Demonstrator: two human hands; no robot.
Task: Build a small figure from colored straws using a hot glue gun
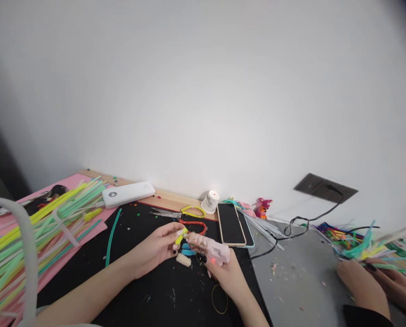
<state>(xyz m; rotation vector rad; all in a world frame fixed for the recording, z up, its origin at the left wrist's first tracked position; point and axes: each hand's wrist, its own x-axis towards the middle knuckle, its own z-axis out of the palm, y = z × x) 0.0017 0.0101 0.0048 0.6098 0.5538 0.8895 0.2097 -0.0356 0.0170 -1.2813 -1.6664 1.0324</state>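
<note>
My left hand (162, 245) pinches a small bright yellow fuzzy piece (180, 237), which looks like pipe cleaner. Wrapped in my right hand (227, 271) is a pale pink hot glue gun (208, 247) with a red light glowing on it. Its nozzle points left and meets or nearly meets the yellow piece; I cannot tell if they touch. Just below the nozzle, blue fuzzy pieces (188, 250) and a cream fuzzy piece (183, 260) lie on the black mat (162, 295). Behind my hands rest scissors (193, 223) with red and yellow handles.
Many pipe cleaners (66, 213) cover pink paper at left, beside a white power bank (128, 194). A paper cup (210, 201), a phone (230, 225) and a small pink-orange figure (263, 207) stand or lie near the wall. At right, another person's hands (366, 284) handle pipe cleaners.
</note>
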